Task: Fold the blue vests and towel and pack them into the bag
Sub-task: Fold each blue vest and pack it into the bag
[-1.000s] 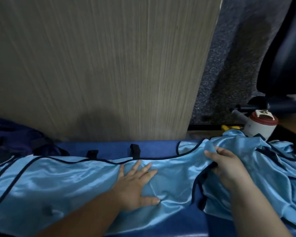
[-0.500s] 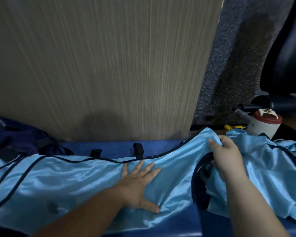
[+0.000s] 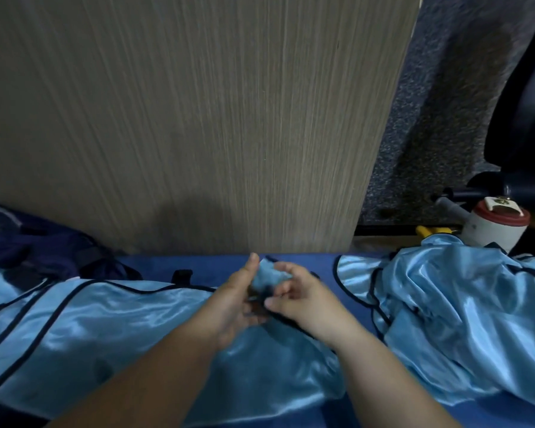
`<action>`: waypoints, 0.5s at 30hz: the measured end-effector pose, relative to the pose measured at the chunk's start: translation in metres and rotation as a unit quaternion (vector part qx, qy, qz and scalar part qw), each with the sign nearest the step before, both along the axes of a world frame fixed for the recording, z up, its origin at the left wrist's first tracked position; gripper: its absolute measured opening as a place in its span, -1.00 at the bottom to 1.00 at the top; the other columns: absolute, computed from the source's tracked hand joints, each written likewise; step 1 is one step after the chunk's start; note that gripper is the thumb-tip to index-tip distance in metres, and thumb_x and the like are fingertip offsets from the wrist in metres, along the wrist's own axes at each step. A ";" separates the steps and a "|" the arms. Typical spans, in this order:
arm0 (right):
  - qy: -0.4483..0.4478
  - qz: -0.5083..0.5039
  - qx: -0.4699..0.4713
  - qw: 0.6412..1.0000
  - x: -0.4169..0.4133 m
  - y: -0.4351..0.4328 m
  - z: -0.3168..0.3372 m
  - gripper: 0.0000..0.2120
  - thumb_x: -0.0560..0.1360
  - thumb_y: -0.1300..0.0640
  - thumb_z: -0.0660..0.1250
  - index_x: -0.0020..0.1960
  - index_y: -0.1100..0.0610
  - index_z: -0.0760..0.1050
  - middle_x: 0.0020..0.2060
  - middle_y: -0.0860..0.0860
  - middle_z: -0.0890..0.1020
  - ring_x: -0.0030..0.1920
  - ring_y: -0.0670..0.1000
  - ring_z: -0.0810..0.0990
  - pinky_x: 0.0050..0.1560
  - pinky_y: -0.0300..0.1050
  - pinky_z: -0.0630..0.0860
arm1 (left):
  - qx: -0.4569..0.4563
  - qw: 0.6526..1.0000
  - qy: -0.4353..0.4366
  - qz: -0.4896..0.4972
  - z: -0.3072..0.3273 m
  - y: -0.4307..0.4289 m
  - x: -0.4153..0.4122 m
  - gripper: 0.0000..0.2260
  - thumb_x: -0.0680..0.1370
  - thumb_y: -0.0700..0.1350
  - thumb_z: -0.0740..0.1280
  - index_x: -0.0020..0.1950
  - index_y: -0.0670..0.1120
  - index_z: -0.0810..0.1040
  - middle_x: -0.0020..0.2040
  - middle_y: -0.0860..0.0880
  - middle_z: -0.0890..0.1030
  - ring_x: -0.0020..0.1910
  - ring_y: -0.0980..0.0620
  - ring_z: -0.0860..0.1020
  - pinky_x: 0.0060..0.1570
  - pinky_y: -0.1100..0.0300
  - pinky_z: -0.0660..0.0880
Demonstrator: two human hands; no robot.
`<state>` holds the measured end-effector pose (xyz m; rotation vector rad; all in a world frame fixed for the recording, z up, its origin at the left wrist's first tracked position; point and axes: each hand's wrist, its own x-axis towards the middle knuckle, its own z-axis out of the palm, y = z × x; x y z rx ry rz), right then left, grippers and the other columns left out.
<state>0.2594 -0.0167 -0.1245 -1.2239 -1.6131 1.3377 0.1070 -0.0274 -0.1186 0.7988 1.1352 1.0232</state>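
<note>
A shiny light-blue vest (image 3: 105, 329) with dark piping lies spread across the blue surface (image 3: 291, 264) in front of me. My right hand (image 3: 297, 301) pinches a bunched end of that vest, lifted at the centre. My left hand (image 3: 238, 298) meets it there, fingers straight against the bunched cloth. More crumpled light-blue vest fabric (image 3: 464, 316) is heaped on the right. A dark navy bag (image 3: 34, 245) sits at the far left, partly behind the spread vest.
A tall wood-grain panel (image 3: 198, 118) stands right behind the blue surface. At the right are a white canister with a red lid (image 3: 494, 227), a yellow item (image 3: 426, 231) and a black office chair (image 3: 525, 118). Grey carpet shows beyond.
My right hand has carried the vest's right end leftward to the centre. My left hand has lifted off the flat cloth and come up to meet it.
</note>
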 end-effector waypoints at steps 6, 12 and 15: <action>-0.047 0.060 -0.016 0.997 0.007 -0.004 0.002 -0.58 0.42 0.18 0.52 0.18 -0.08 0.46 -0.06 -0.08 0.60 -0.07 -0.12 0.59 0.09 -0.23 0.52 | -0.026 0.982 0.167 0.085 -0.016 0.001 -0.015 -0.86 0.59 -0.28 0.26 0.11 -0.13 0.51 0.02 -0.14 0.64 -0.02 -0.08 0.62 0.02 -0.02 0.60; -0.320 0.082 -0.016 0.944 0.040 -0.006 0.006 -0.55 0.22 -0.15 0.61 -0.03 -0.08 0.47 -0.05 -0.14 0.54 -0.07 -0.13 0.53 0.01 -0.22 0.48 | -0.016 0.963 0.232 0.133 -0.025 0.006 -0.033 -0.82 0.58 -0.24 0.19 0.14 -0.06 0.47 0.03 -0.12 0.60 -0.03 -0.09 0.61 -0.27 0.09 0.61; -0.367 0.138 -0.026 0.920 0.035 -0.015 0.004 -0.45 0.18 -0.28 0.58 0.05 -0.16 0.46 0.13 -0.18 0.47 0.13 -0.14 0.49 0.16 -0.24 0.45 | 0.005 0.950 0.277 0.146 -0.030 0.003 -0.038 -0.73 0.59 -0.25 0.16 0.23 0.01 0.40 0.01 -0.09 0.55 -0.06 -0.11 0.60 -0.20 -0.03 0.66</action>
